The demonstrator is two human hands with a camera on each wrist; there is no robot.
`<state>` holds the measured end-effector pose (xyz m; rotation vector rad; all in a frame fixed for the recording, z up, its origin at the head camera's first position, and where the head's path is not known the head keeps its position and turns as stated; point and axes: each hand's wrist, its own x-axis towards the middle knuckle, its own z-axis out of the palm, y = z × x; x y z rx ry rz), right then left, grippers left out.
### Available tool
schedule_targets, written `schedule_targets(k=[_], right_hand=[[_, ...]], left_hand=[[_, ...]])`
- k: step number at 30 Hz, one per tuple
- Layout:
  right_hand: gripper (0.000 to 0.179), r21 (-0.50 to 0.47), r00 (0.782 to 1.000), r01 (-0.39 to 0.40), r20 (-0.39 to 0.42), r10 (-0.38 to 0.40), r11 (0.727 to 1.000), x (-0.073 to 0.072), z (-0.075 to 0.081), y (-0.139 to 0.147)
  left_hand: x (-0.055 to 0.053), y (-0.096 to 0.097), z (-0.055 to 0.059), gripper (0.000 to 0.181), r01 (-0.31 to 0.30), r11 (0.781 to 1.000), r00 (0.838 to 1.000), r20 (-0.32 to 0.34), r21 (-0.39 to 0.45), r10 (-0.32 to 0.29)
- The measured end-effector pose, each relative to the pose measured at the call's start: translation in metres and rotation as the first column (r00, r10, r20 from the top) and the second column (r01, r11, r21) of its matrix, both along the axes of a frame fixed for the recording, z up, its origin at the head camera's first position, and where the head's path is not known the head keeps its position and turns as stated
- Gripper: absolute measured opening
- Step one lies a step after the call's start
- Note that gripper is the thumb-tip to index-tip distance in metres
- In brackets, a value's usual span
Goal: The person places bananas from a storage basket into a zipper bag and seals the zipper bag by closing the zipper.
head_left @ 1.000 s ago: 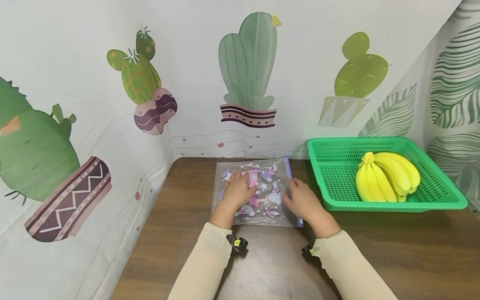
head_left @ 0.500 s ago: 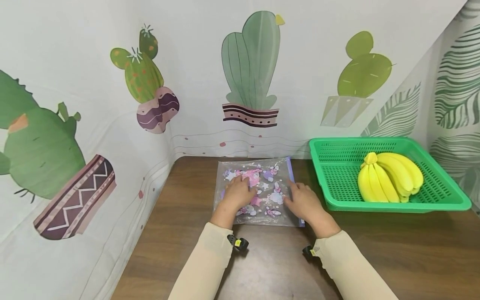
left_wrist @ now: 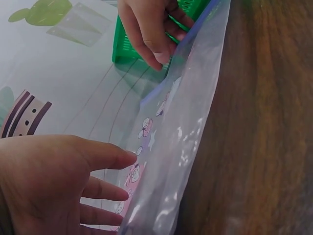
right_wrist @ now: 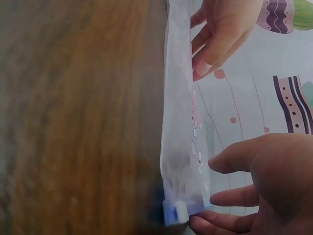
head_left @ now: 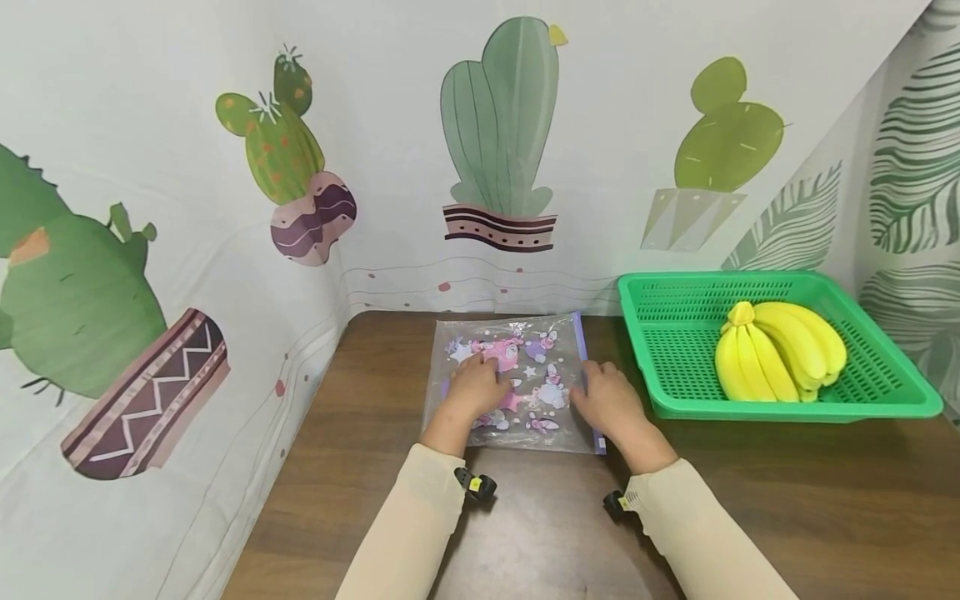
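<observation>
While both hands are over the bag [head_left: 536, 385], it lies flat on the surface [head_left: 540, 525], printed pattern in view, its purple zip [head_left: 580, 337] toward the person's right. That side-on placing seems to suit the hands: one can steady the body, the other can work at the mouth.

The left hand [head_left: 476, 390] rests near the bag's left side, thumb and fingers spread and only loosely bent. Its grip is released; the fingertips appear to meet the plastic without pinching it, probably because such thin film needs only light pressure to keep it from sliding.

The right hand [head_left: 611, 404] is at the zip, thumb toward the bag and fingers reaching along the far side of that edge. Its grip also looks released, with a gap between thumb and forefinger in the right wrist view. Whether the lower fingers touch the zip there, I cannot tell. A pale tab [right_wrist: 181, 211] sits at the zip's near end, just beside them.

To the right, close to the right hand, the green basket [head_left: 787, 411] holds the yellow bananas [head_left: 757, 367] in its right half. Set beside the zip side of the bag, it is presumably placed for easy reach.
</observation>
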<state>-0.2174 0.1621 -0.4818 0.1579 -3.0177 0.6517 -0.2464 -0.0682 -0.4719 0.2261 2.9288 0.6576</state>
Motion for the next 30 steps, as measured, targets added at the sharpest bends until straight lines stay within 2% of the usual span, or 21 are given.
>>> schedule_targets(k=[6,13,20,25,30], right_hand=[[0.055,-0.060,1.000,0.006,0.009,-0.005,0.998,-0.002,0.003,0.001],[0.046,-0.114,0.998,0.010,-0.061,-0.017,0.993,-0.003,0.003,0.001],[0.040,-0.170,0.993,0.023,-0.113,-0.043,0.985,-0.005,0.000,-0.002],[0.037,-0.240,0.986,0.022,-0.156,-0.061,0.971,-0.005,0.002,-0.005],[0.037,-0.315,0.983,0.027,-0.164,-0.082,0.949,-0.004,0.007,-0.008]], left_hand=[[0.000,-0.001,0.002,0.058,-0.003,1.000,1.000,0.002,0.006,0.003],[-0.001,-0.002,0.004,0.059,-0.010,1.000,1.000,-0.004,0.024,0.010],[-0.003,0.002,0.006,0.056,0.004,0.998,0.997,-0.074,0.069,0.001],[-0.005,0.010,0.007,0.049,0.054,0.988,0.988,-0.153,0.142,-0.032],[-0.002,0.021,0.011,0.041,0.129,0.967,0.977,-0.195,0.220,-0.086]])
